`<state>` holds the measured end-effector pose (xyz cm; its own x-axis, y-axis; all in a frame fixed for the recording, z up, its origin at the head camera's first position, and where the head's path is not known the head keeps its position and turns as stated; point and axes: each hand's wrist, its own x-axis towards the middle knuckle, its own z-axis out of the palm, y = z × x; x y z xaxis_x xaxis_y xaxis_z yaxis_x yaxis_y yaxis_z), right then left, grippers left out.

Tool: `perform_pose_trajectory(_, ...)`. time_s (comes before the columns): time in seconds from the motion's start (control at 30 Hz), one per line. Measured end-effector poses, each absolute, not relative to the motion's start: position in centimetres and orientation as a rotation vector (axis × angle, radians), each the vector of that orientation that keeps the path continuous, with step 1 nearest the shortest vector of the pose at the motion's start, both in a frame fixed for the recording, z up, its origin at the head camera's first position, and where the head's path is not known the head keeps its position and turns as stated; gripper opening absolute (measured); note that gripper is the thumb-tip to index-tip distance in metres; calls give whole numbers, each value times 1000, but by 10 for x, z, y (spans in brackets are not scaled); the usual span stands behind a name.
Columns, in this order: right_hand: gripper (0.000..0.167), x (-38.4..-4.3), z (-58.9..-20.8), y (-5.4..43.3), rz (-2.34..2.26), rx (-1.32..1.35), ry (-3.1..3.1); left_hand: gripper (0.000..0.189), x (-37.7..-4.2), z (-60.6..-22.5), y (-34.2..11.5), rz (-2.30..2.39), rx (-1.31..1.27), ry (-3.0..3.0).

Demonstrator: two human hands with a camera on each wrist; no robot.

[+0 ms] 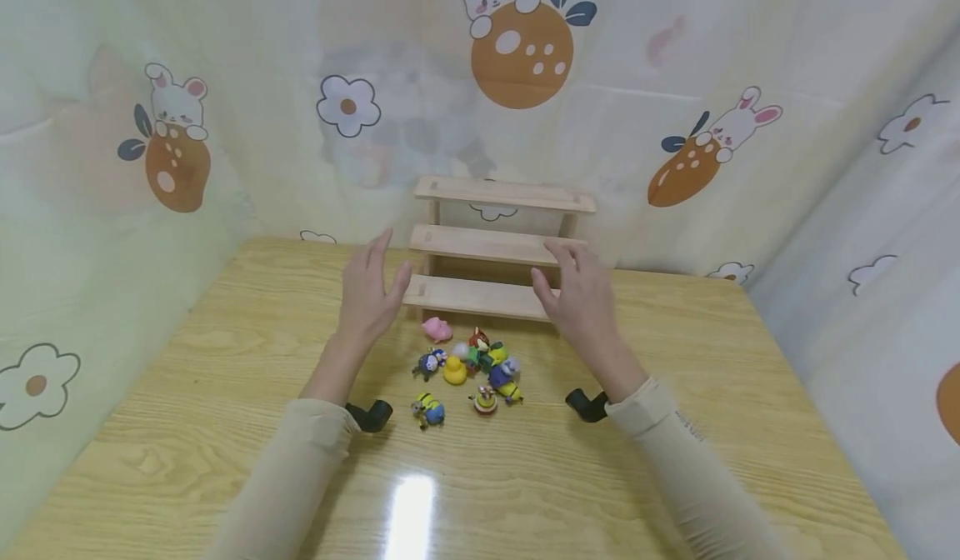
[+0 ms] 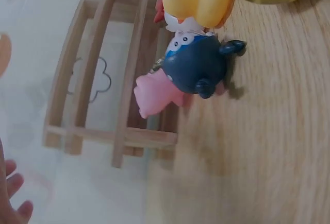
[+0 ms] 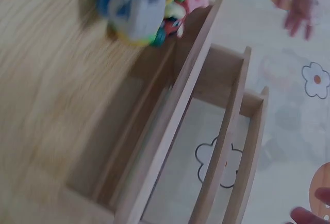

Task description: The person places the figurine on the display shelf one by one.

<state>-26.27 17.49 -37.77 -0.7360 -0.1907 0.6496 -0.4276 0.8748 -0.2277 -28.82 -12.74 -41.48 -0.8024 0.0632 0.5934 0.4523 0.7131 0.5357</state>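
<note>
My left hand (image 1: 369,293) is held in the air at the left end of a three-tier wooden shelf (image 1: 480,296), fingers loosely spread and holding nothing. On the other side, my right hand (image 1: 581,302) hovers before the shelf's right end, also holding nothing. Between the forearms, several small figures lie on the table: a pink pig (image 1: 437,330), a yellow duck (image 1: 454,371), a dark blue figure (image 2: 196,67), a yellow-and-blue figure (image 1: 431,410) and a round-based figure (image 1: 485,400). Others are heaped together, including a grey-and-blue figure (image 3: 136,10); their kinds are hard to make out.
Black wrist mounts (image 1: 371,416) jut inward from both wrists. The wooden table (image 1: 480,493) reaches back to a printed curtain (image 1: 262,110) hanging behind the shelf and along both sides.
</note>
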Motion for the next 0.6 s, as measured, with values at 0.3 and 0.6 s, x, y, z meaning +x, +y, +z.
perform_pose_trajectory(0.3, 34, -255, -392, 161, 585, 483, -2753, 68, -298, -446, -139, -1359, -395, -2480)
perform_pose_trajectory(0.6, 27, -248, -408, 162, 696, 726, -3102, 74, -310, -475, -146, -1601, -454, -2602)
